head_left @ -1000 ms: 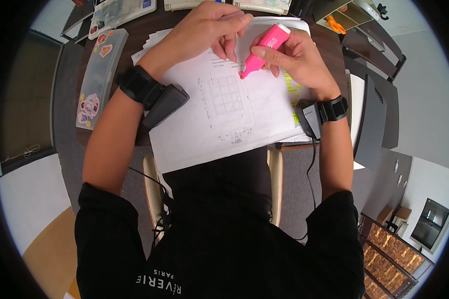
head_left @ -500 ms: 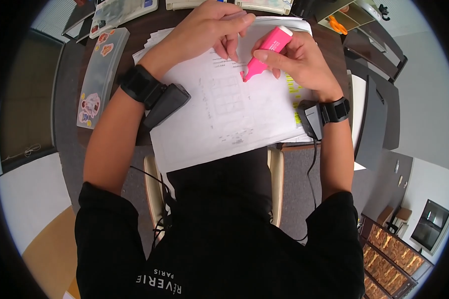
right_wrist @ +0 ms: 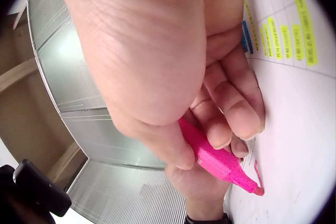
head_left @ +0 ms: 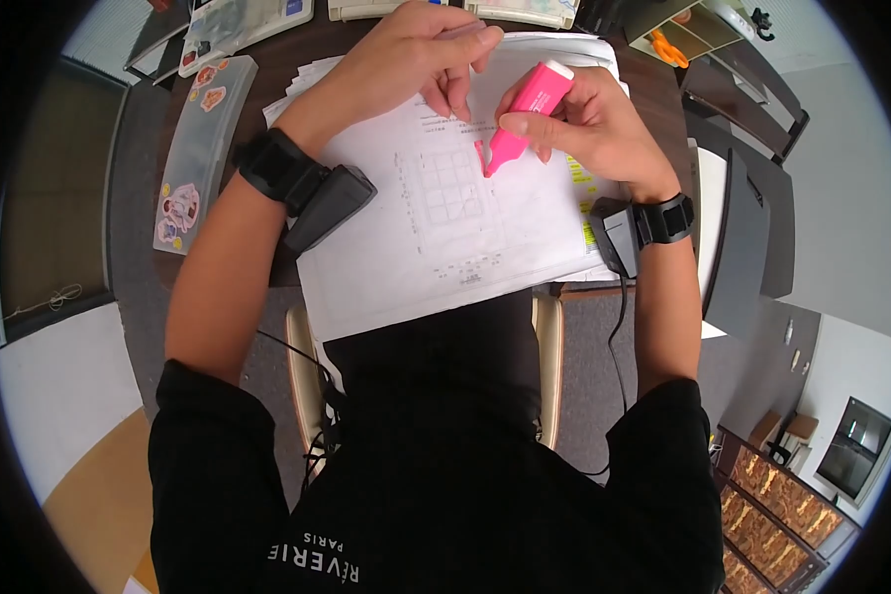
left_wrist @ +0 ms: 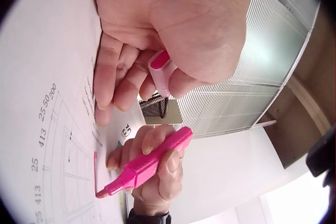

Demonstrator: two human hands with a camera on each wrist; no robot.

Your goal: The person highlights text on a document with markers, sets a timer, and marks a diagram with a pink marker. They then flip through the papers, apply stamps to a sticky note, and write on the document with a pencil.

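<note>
My right hand [head_left: 599, 119] grips a pink highlighter [head_left: 537, 104] between thumb and fingers, its tip down at the printed sheet [head_left: 376, 287]. A short pink stroke [head_left: 479, 150] runs beside a printed grid drawing [head_left: 452, 185], and the tip is at its near end. My left hand [head_left: 406, 59] rests at the upper part of the sheet. In the left wrist view, that hand holds a translucent pink cap [left_wrist: 159, 74] between thumb and fingers, its open end showing. The right wrist view shows the highlighter's chisel tip close against the paper.
Under the top sheet lie more papers, one with yellow highlighted lines [head_left: 581, 178]. A long translucent case with stickers [head_left: 208, 129] is on the left of the dark table [head_left: 653, 94]. Farther back are white boxes [head_left: 525, 10] and, at the right, orange-handled scissors [head_left: 667, 49].
My right hand has drawn the highlighter tip a little toward my body, and the pink stroke beside the grid has grown longer. The left hand has stayed nearly still.
</note>
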